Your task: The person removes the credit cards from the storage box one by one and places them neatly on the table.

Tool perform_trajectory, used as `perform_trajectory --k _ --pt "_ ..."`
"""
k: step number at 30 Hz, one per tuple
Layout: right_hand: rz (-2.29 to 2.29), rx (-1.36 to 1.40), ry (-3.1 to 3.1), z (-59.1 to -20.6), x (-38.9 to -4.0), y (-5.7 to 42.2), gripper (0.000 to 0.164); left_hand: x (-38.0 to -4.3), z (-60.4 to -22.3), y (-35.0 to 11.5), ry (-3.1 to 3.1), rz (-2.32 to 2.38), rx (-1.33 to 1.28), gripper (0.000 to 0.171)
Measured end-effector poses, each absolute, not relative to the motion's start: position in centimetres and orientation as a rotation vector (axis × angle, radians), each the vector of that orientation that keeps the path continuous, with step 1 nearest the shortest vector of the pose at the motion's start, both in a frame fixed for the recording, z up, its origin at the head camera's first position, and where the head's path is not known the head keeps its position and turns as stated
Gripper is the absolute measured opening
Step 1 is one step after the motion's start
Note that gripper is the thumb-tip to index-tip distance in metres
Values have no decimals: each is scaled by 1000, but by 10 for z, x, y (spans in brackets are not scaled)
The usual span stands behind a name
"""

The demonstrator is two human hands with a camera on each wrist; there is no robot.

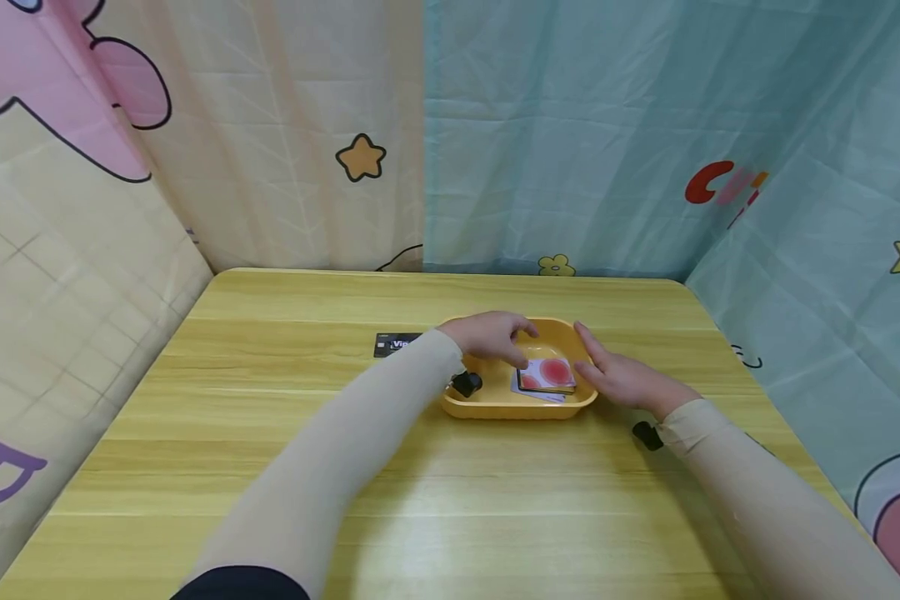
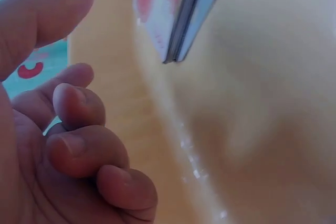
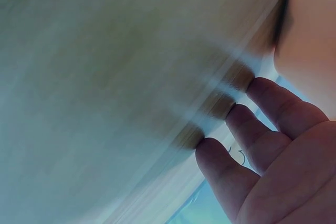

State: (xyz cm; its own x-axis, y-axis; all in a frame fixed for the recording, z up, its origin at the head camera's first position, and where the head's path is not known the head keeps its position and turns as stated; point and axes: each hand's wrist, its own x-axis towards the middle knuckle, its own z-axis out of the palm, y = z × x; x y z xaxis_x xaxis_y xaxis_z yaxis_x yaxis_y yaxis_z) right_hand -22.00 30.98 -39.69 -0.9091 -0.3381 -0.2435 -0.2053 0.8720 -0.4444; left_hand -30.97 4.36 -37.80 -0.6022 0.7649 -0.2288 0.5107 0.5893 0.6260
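An orange-yellow tray [image 1: 521, 411] stands on the wooden table, holding a small stack of cards [image 1: 546, 375] with pink-red circles on the top one. My left hand [image 1: 490, 336] reaches over the tray from the left. Its fingers [image 2: 84, 150] are loosely bent, with the thumb apart and nothing between them, close to the cards. At the tray's right side is my right hand [image 1: 633, 383], its thumb over the rim near the cards. In the right wrist view its fingers [image 3: 226, 171] are extended, tips at the table surface.
A black card [image 1: 396, 344] marked "Vip" lies on the table [image 1: 285, 433] left of the tray, partly behind the left forearm. Printed curtains [image 1: 555, 150] hang along the table's back and sides. Each wrist carries a small black camera [image 1: 647, 435].
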Motion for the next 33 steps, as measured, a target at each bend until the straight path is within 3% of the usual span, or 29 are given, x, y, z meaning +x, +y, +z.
perform_trajectory --k 11,33 --pt "-599 -423 2733 -397 -221 309 75 -304 -389 52 2238 545 883 73" --pt "-588 -396 2732 -399 -222 309 77 -302 -396 51 2285 603 870 58"
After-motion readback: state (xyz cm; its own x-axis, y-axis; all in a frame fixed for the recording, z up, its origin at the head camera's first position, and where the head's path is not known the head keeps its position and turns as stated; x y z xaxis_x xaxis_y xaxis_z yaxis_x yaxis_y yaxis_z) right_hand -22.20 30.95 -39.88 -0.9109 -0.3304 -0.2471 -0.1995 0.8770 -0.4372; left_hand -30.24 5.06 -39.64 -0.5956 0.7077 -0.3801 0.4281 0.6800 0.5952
